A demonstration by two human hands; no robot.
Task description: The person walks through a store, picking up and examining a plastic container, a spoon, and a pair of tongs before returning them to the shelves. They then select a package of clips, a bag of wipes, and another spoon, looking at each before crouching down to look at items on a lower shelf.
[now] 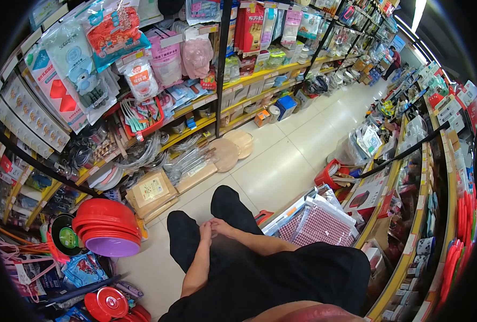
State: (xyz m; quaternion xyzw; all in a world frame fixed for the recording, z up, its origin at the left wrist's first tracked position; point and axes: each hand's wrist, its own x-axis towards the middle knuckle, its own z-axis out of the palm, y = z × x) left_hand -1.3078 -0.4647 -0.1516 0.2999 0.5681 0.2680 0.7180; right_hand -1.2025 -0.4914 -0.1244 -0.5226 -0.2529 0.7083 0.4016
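My left hand (206, 231) and my right hand (221, 227) meet in front of me, between my dark-clothed knees. The fingers of both hands are curled and pressed together, touching the other hand. Whatever lies between them, if anything, is hidden. Close to my right forearm are red-and-white checked cloths (324, 222) in clear wrapping. A stack of red basins (107, 220) with a purple basin (115, 246) stands to my left.
Wooden boards (151, 193) lean by the left shelf, with round wooden boards (223, 154) on the floor beyond. Packaged goods hang above. A red bucket (330, 174) stands before the right shelves (405, 241). Far down the aisle is a person (393, 61).
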